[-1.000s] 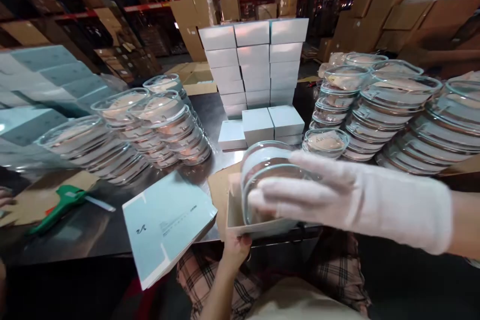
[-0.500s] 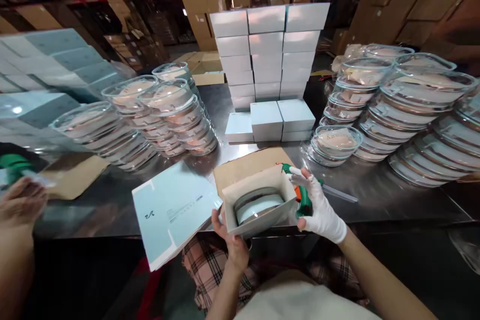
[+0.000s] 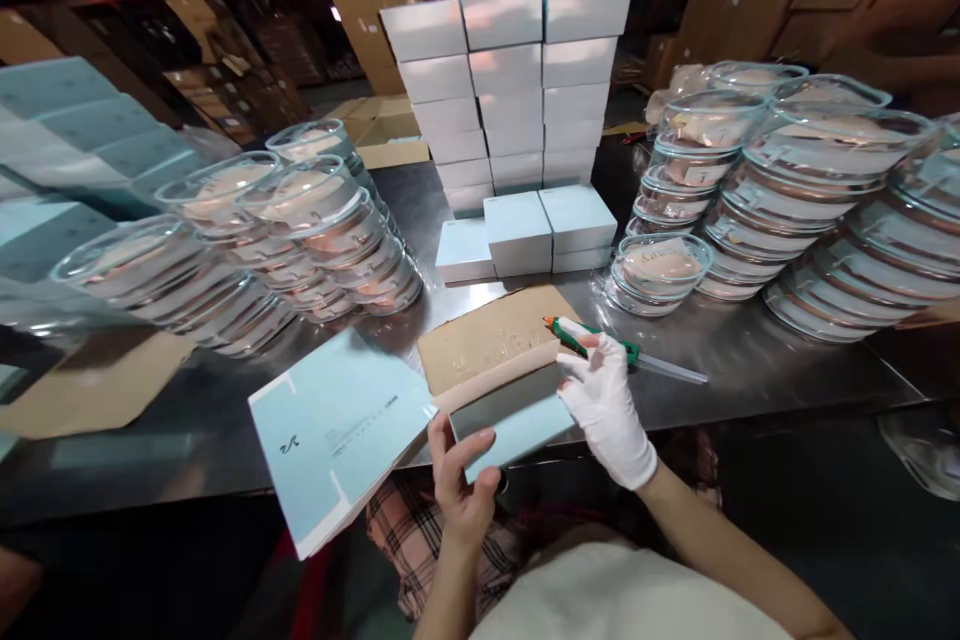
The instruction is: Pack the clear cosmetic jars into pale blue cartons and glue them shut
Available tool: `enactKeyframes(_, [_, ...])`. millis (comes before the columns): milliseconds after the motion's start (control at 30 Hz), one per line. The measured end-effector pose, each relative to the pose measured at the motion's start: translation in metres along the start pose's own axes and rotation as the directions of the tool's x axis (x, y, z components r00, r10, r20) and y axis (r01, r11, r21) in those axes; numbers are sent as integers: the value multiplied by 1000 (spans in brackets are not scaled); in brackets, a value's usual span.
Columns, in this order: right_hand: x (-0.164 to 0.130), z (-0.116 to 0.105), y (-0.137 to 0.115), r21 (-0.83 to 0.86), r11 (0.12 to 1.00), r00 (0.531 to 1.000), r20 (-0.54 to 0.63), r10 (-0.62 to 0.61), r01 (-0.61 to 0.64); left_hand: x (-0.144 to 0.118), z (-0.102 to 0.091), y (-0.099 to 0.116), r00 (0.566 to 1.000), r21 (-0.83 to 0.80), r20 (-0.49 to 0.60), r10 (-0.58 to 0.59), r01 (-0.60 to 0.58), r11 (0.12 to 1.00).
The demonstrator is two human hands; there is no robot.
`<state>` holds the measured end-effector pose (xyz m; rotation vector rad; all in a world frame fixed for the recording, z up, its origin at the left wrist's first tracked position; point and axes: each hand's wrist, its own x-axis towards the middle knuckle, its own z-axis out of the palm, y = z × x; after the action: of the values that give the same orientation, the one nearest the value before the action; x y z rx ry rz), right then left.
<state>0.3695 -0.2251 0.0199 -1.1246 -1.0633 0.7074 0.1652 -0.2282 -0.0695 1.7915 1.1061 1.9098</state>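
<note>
A small light-blue box [image 3: 517, 435] sits between my hands at the table's front edge, its pale inner flap raised along the back. My bare left hand [image 3: 461, 480] is at the box's left end, with its thumb and index finger over the blue front panel. At the right end, my right hand [image 3: 611, 415], in a white fingerless-tipped glove, has its fingers on the box's edge. The box's contents are hidden now. Just behind the right hand lies a green glue gun [image 3: 631, 352] with an orange tip and a clear stick. Brown cardboard [image 3: 487, 335] lies behind the box.
Flat light-blue box sheets [image 3: 337, 435] overhang the table [image 3: 397, 340] at left. Stacked glass dishes [image 3: 345, 230] stand at left, with more dish stacks [image 3: 810, 190] at right. A wall of boxes [image 3: 510, 100] rises at the back. Brown cardboard [image 3: 97, 380] lies at far left.
The box has tipped so its blue panel shows and the dishes inside are out of sight. My right hand has shifted slightly left. Another person's hand at far left has left the table.
</note>
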Motion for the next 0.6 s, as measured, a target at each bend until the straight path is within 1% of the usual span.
enactKeyframes(33, [2,-12,-1,-97,995,999,11,37,-36,4,-3,-2,997,20,35,68,-69,997])
enactKeyframes(67, [4,-26,-1,-241,966,995,-7,100,-99,8,-6,-5,992,33,63,111,-113,993])
enactKeyframes(100, [6,-40,0,-410,892,981,-49,188,-191,11,-8,-8,988,39,78,132,-136,990])
enactKeyframes(133, [7,-52,2,-561,772,951,-113,287,-299,14,-9,-11,985,41,85,147,-151,988])
enactKeyframes(167, [9,-61,5,-660,636,907,-184,379,-400,17,-9,-13,982,44,93,166,-171,984])
enactKeyframes(200, [10,-67,9,-705,524,858,-246,451,-478,19,-8,-15,975,48,105,194,-200,979])
enactKeyframes(233, [11,-70,15,-710,461,814,-281,508,-532,21,-6,-17,967,52,116,228,-235,971])
enactKeyframes(267, [12,-70,21,-691,450,787,-292,543,-566,22,-4,-17,957,52,122,264,-272,961])
enactKeyframes(300, [12,-69,28,-660,473,779,-291,555,-584,22,-2,-16,947,49,120,297,-304,951])
enactKeyframes(367, [12,-67,39,-579,554,785,-282,552,-598,22,-3,-10,944,38,96,317,-322,946])
enactKeyframes(400, [12,-67,43,-527,597,786,-273,555,-605,20,-6,-6,952,36,70,296,-299,953])
enactKeyframes(433, [11,-68,44,-466,643,789,-262,556,-608,18,-9,0,968,39,45,248,-250,967])
enactKeyframes(467, [10,-69,44,-402,688,795,-249,553,-604,15,-14,6,984,45,32,175,-176,983])
enactKeyframes(500, [8,-70,42,-341,728,804,-238,545,-594,11,-18,12,996,54,33,77,-79,995])
enactKeyframes(533, [5,-71,38,-289,764,816,-230,530,-577,7,-21,18,998,64,48,-32,29,998])
enactKeyframes(567, [2,-71,32,-236,802,833,-235,501,-549,4,-22,23,987,75,79,-142,136,988])
enactKeyframes(600, [-1,-70,26,-178,842,852,-242,465,-510,1,-21,27,962,87,122,-243,233,968])
